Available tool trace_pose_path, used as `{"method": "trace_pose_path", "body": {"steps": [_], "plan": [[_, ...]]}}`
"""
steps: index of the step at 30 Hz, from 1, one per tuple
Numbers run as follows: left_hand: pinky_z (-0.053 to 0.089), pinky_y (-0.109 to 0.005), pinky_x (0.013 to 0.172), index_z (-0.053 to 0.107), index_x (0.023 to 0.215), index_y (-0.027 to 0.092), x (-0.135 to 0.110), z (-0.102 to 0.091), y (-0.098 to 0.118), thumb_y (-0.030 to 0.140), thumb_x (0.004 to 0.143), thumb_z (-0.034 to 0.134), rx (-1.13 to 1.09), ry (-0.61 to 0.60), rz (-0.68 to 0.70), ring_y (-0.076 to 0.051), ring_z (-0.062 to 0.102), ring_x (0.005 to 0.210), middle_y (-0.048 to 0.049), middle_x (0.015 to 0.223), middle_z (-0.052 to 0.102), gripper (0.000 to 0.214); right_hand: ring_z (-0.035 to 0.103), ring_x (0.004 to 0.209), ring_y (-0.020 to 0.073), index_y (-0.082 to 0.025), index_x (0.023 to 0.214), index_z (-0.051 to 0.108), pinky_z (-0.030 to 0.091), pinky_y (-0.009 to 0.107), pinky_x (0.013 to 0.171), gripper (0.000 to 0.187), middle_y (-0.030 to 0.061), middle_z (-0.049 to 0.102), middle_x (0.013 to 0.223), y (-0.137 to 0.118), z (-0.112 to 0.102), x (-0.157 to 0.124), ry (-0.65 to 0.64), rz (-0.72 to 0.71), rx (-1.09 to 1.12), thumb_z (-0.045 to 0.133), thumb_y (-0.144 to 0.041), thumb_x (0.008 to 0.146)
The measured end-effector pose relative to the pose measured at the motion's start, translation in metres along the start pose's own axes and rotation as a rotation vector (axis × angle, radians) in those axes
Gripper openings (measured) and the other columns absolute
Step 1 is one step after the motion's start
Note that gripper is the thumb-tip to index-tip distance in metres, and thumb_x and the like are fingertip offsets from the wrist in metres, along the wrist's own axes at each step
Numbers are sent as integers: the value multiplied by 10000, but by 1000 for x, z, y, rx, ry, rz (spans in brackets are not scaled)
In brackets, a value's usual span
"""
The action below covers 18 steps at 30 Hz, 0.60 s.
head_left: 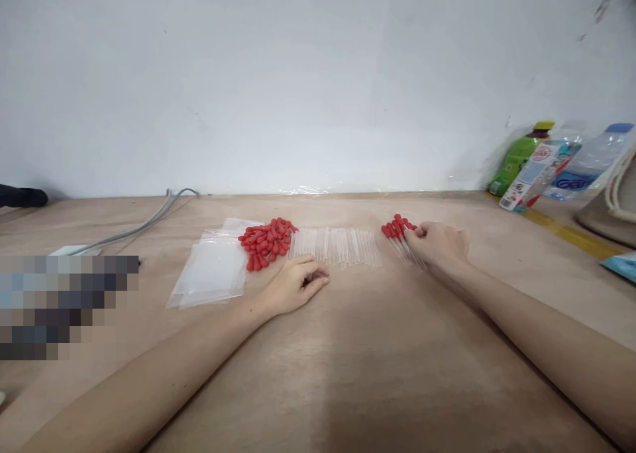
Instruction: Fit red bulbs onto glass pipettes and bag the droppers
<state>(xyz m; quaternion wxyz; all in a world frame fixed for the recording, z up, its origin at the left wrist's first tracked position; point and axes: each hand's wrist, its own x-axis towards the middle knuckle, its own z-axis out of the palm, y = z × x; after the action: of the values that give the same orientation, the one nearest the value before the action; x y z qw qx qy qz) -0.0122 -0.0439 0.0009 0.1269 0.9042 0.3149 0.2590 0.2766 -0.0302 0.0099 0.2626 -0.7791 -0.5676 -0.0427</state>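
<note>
A pile of red rubber bulbs point(266, 241) lies on the wooden table point(348, 373), with a row of clear glass tubes point(335, 246) just to its right. My left hand point(295, 285) rests on the table in front of the tubes, fingers curled loosely, and nothing shows in it. My right hand point(437, 244) is closed around a bunch of assembled droppers with red bulbs point(397, 229), whose glass ends stick out under my fingers.
Clear plastic bags point(211, 271) lie left of the bulbs. A grey cable point(144, 226) runs along the back left. Bottles and a carton point(541, 165) stand at the back right by the white wall, near a cloth bag point(616, 201). A blurred patch covers the left edge.
</note>
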Motion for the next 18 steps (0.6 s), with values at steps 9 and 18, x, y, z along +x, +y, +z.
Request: {"method": "trace_pose_path", "body": {"steps": [9,18], "plan": [[421,-213,582,598,829,166,0,0,-1,213,828,488,-21,-5,-10,-95,516,635,-11,760,529,120,452,581,177,-176,593,555,193,380,680,269,45,538,557,5,5,0,-85,12,-33,473,-400,718],[415,-206,579,604,844,167,1,0,0,202,821,496,-18,3,-3,-94,513,639,-13,763,537,116,504,667,181,-216,649,601,211,390,740,276,6,589,653,-20,17,-14,-45,-228,28,433,-419,732]]}}
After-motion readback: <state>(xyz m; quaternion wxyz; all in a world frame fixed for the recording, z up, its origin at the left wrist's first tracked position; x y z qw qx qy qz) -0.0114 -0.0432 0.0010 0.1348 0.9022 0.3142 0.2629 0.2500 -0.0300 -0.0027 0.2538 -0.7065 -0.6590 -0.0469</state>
